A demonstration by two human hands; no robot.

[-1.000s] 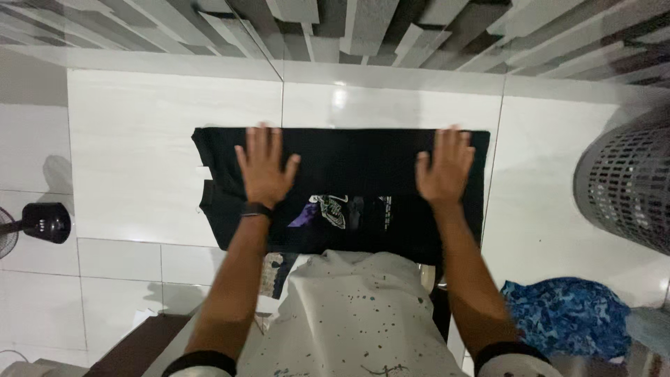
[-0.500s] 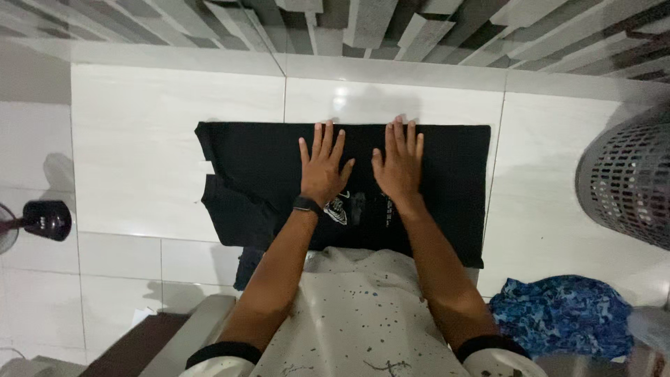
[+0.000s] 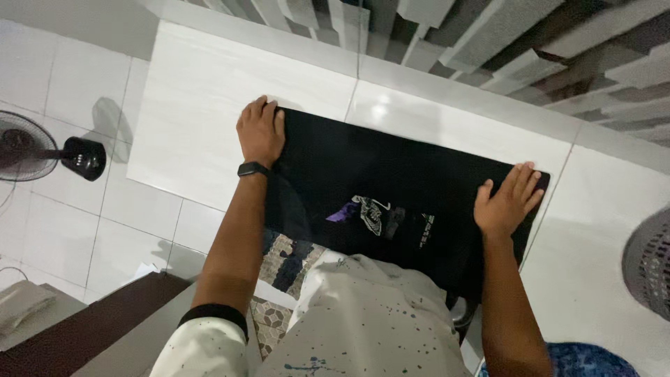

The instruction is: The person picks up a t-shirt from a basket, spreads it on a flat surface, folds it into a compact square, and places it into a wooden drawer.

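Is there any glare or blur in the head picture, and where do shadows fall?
Head view: glare spot on the glossy white counter beyond the black shirt; the fan throws a soft shadow on the floor tiles; both hands look sharp, without motion blur.

Folded black printed shirt (image 3: pixel 391 188), flat
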